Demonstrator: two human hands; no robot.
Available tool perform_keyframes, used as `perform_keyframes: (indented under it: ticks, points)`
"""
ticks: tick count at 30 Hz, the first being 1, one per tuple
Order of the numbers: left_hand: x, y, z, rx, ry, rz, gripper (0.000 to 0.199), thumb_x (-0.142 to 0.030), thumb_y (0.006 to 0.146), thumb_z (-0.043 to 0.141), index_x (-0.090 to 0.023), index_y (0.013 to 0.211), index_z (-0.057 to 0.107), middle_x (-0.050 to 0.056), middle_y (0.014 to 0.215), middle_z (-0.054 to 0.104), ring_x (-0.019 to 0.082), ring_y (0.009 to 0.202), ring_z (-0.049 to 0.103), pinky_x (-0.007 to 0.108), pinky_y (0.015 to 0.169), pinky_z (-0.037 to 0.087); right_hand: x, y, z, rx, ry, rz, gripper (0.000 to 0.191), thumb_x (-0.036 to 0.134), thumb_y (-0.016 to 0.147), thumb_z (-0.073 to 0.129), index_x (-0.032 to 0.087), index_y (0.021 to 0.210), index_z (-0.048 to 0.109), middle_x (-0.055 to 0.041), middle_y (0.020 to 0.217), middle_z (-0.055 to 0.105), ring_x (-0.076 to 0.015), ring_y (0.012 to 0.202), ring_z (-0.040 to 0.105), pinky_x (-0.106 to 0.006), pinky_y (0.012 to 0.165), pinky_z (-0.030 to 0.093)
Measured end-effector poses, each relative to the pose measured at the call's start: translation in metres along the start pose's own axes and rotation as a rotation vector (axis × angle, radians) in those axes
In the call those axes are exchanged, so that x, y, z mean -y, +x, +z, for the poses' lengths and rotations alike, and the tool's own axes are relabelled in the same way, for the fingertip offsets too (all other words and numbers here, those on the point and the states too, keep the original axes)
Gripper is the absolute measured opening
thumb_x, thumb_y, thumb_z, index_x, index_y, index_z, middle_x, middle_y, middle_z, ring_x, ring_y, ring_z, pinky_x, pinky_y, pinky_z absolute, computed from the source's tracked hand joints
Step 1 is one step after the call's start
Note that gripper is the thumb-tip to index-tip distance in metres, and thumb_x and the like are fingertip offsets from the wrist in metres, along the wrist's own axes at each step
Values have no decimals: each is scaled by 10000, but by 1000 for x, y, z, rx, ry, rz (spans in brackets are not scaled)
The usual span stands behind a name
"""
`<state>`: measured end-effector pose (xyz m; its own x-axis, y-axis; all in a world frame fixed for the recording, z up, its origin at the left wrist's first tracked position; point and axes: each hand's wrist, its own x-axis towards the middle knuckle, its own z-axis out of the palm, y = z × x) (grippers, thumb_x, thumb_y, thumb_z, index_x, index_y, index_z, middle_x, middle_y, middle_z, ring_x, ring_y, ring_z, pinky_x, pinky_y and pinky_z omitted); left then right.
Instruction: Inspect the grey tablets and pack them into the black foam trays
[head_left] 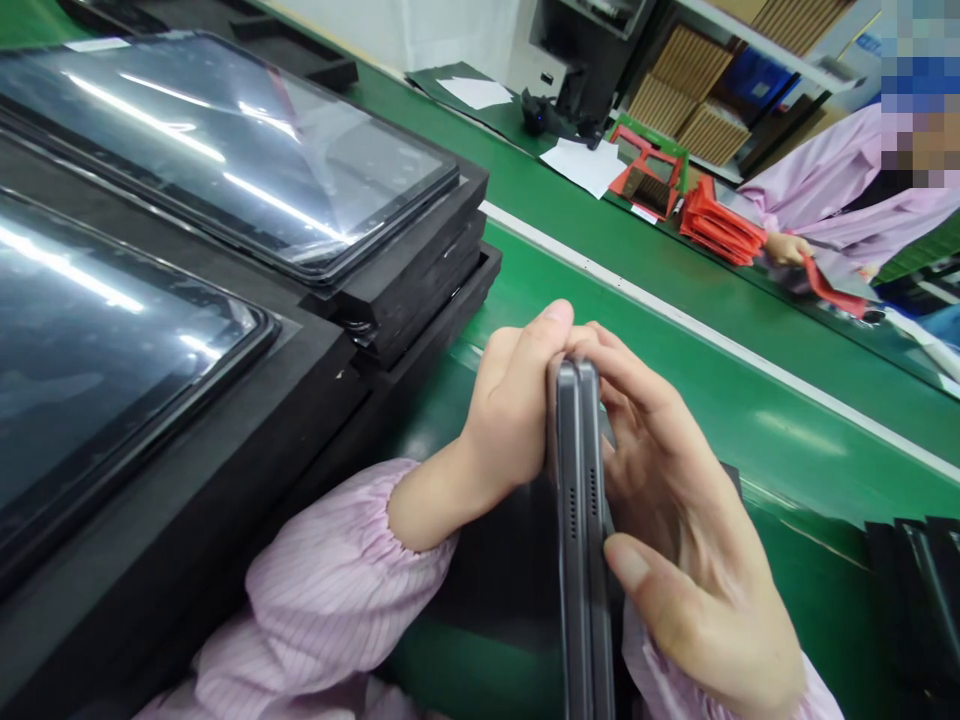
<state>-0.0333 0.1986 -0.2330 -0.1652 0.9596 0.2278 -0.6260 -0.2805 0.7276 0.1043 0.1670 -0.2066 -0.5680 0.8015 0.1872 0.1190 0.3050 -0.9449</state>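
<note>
Two slim grey slabs point(571, 430) are together to the right of the black tray point(427, 275), gripped between your left hand point(510, 410) and right hand point(697, 540), so please keep their edges even.

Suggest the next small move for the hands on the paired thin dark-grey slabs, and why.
I'd probably ease the bare right hand closer against the slabs: its palm stands off their side, leaving a visible gap, while the bare left hand already lies close along the other. Their upper ends look roughly level.
</note>
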Motion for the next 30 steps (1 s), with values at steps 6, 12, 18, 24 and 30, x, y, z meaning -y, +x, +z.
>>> perform_keyframes:
  ticks: [6,12,18,24,30]
  points:
    - [-1,-2,0,1,5,-1,737,-692,1011,594,-238,468,388,-36,436,368,101,422,345,311,476,315,-6,2,5,-44,16,-40,561,446,1008,703,351,1539,550,-8,1685,478,-364,1658,259,-627,1333,356]
    - [-2,-3,2,-5,8,23,751,-629,1079,509,-224,455,411,-25,441,393,99,424,349,296,493,339,-3,-1,3,-40,22,-23,567,438,1002,711,357,1540,550,1,1683,480,-369,1656,263,-628,1345,333]
    - [-1,-2,1,11,6,22,736,-611,1074,529,-233,457,396,-31,435,378,107,426,351,303,490,335,-4,-1,1,-21,-17,-28,602,422,986,724,355,1554,538,2,1688,477,-377,1650,276,-629,1346,331]
    - [0,-3,0,51,15,54,725,-663,1048,548,-238,478,404,-35,445,381,113,442,350,309,489,337,-13,1,7,-84,-6,-95,497,452,1041,651,353,1519,564,11,1695,469,-351,1657,263,-605,1330,365]
    - [2,0,-2,38,-23,32,722,-636,1043,571,-226,477,392,-39,432,380,90,414,336,293,465,314,-10,0,-6,89,-119,-110,719,365,985,661,338,1649,386,-8,1759,357,-382,1673,196,-641,1355,269]
